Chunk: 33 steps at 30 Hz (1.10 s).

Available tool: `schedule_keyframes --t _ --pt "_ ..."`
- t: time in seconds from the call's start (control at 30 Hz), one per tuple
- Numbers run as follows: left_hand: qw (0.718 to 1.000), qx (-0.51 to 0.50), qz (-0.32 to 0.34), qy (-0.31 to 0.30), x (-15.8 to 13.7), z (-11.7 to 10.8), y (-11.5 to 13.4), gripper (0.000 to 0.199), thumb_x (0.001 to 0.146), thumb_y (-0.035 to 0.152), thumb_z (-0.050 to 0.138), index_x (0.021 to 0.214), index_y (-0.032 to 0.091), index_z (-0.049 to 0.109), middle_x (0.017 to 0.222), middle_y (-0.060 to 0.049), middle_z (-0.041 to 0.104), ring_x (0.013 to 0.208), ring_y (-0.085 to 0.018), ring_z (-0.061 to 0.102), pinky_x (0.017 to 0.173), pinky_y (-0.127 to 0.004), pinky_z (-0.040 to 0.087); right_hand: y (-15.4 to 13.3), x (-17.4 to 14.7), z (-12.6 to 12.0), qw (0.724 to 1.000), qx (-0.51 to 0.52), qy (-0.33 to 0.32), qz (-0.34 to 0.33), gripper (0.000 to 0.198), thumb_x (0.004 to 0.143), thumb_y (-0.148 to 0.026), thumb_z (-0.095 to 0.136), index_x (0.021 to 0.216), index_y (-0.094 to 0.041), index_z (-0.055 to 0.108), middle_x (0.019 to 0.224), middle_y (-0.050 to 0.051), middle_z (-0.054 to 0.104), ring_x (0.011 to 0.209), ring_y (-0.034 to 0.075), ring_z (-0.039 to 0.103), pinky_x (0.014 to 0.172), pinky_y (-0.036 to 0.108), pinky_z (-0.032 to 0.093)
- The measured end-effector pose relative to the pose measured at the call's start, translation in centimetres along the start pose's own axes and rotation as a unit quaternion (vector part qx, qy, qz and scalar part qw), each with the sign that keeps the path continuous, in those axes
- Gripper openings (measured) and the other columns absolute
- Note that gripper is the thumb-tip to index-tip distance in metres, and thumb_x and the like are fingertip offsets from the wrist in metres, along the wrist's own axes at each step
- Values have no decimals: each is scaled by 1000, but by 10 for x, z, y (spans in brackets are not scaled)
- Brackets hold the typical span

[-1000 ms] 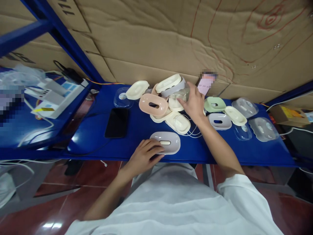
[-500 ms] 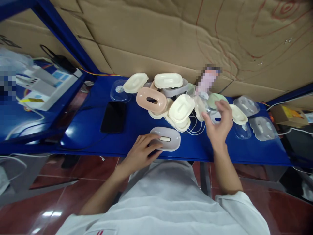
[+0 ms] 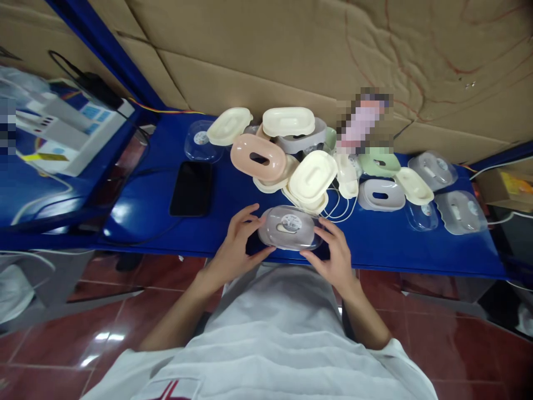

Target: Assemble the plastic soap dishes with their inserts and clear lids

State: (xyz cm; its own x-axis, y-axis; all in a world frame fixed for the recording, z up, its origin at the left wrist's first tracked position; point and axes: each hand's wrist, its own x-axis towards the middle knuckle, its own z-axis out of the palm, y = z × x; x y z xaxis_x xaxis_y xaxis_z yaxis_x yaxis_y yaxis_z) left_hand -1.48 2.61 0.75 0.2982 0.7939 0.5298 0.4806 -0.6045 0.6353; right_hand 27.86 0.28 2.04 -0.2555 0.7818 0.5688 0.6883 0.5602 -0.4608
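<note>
Clear lid over grey box, mid-frame
Left hand grips box, right hand pinches lid; looks light, bendy, slick, I'd take the rim.

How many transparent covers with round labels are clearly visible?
5: one cover between the left hand and right hand, one behind the black phone, three at right. Others may be hidden.

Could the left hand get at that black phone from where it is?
Probably yes: the black phone lies near the left hand, with nothing visibly between them, though that hand is busy at the clear cover.
</note>
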Motion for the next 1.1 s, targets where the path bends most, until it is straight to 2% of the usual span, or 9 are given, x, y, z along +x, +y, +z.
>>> schedule_keyframes --t 0.1,0.2,0.37,0.67,0.83,0.9,1.0,1.1 --pt "999 14 -1 -32 3 -2 1 70 97 27 86 158 31 53 164 -17 48 145 -33 60 112 -49 64 -3 5 2 997 -46 -59 -7 62 104 -41 76 161 -29 54 154 17 62 145 34 63 114 55 61" --pt "999 16 -12 -49 6 -4 1 58 99 30 83 152 31 59 155 -14 57 144 -32 62 117 -51 62 -5 7 2 992 -69 -107 -26 60 106 -39 71 164 -34 53 158 16 58 150 35 58 118 58 58" --pt "998 27 -27 -52 5 -3 0 48 100 36 83 143 30 62 149 -12 61 141 -31 64 118 -53 61 -6 3 2 989 -68 -135 -10 65 103 -38 75 165 -40 53 168 13 53 156 37 53 123 61 55" --pt "998 26 -12 -59 6 -3 1 48 104 31 78 148 31 61 153 -12 58 141 -30 64 116 -52 62 -8 -4 4 991 -81 -109 -8 69 103 -39 76 167 -38 50 165 16 55 154 36 56 121 59 58" --pt "997 -1 14 -73 6 -6 2 48 105 24 74 151 31 59 151 -13 57 140 -28 65 110 -46 66 -5 -2 3 990 -51 -128 29 68 104 -39 74 167 -35 49 175 18 40 162 37 47 124 58 56" --pt "997 -9 17 -79 5 -8 3 53 105 23 74 153 32 57 152 -14 57 140 -30 65 110 -47 66 -3 -5 0 992 -31 -123 25 68 105 -38 73 168 -37 49 175 16 41 161 35 49 125 57 55" --pt "998 -13 12 -64 5 -10 5 58 103 22 75 156 31 54 151 -15 59 142 -32 63 114 -52 64 1 -15 -12 996 -36 -78 5 71 101 -39 78 167 -40 50 169 14 49 155 35 57 122 56 59" --pt "998 -11 7 -55 5 -11 6 54 104 20 72 154 28 54 152 -16 59 139 -30 65 114 -49 64 17 -32 -40 995 -100 8 17 76 96 -42 85 165 -42 53 165 14 54 149 38 62 115 60 63"
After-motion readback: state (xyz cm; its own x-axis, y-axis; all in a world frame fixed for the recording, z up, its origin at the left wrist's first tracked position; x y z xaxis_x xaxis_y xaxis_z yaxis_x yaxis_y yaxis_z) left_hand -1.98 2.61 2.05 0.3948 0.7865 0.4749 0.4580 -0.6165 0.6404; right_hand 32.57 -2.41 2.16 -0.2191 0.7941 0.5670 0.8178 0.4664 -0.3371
